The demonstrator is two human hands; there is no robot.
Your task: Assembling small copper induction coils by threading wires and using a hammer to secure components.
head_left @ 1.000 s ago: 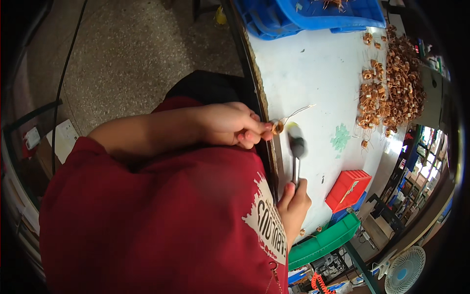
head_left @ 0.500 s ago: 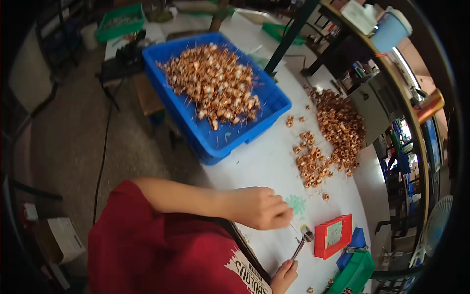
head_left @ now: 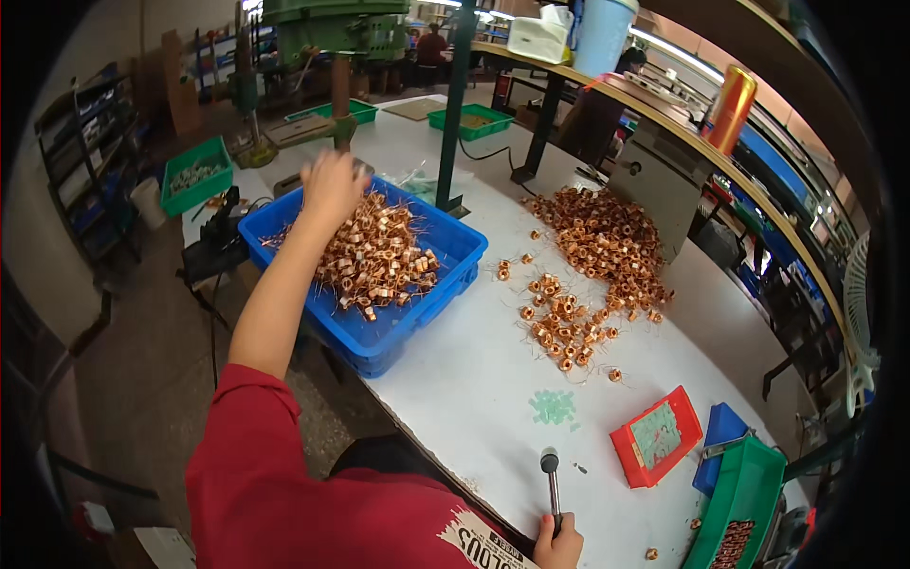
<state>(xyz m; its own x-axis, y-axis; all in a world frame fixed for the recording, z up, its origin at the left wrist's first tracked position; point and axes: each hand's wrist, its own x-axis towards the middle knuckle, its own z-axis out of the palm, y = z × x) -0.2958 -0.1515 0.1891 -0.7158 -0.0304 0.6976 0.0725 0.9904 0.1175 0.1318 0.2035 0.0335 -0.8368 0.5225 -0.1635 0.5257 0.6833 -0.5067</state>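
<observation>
My left hand (head_left: 332, 187) is stretched out over the far part of a blue plastic bin (head_left: 417, 327). Its fingers look apart, though motion blurs them. A heap of small copper wire coils (head_left: 379, 261) with loose wire ends fills much of the bin, just below that hand. At the near table edge my right hand (head_left: 559, 544) is closed around the dark grip of a small hammer (head_left: 554, 484) with a metal shaft and a round black head. Beyond the hammer head lie pale green small pieces (head_left: 554, 407) on the white tabletop.
A large pile of copper coils (head_left: 607, 247) spreads across the table's right side. Right of the hammer stand a red tray (head_left: 627, 455) with green pieces, a blue bin (head_left: 722, 427) and a green bin (head_left: 749, 474). A dark shelf post (head_left: 457, 114) rises behind the blue bin.
My left hand has moved from beside the hammer head, away and leftward over the blue bin. The right hand still grips the hammer. The view has tilted up, showing more background.
</observation>
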